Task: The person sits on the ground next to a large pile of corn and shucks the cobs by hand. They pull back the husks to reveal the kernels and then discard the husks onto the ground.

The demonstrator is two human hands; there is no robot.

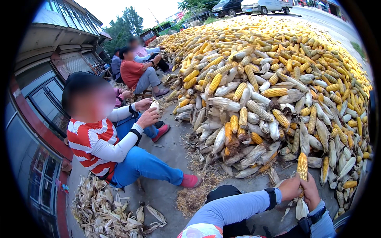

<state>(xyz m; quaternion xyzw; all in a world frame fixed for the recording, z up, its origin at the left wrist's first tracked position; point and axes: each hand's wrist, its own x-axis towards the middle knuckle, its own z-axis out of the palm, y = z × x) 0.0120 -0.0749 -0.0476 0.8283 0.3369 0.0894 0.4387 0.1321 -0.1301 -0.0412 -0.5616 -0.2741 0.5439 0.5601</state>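
At the lower right, both my hands are closed around one yellow ear of corn (302, 166) that stands upright. My left hand (290, 188) grips its lower part from the left. On the other side, my right hand (311, 192) holds the base. Pale husk (301, 209) hangs down below my fingers, peeled back from the bare kernels. Just beyond my hands lies the near edge of a large corn pile (254, 115), where husked yellow ears mix with ears still in dry husk.
A person in a red-and-white top (105, 139) sits to my left, holding a husk-covered ear (155, 105). Several more people sit farther back along the pile. Stripped husks (103, 210) heap at the lower left. Loose kernels (194, 200) scatter on the concrete. Vehicles (262, 6) stand far off.
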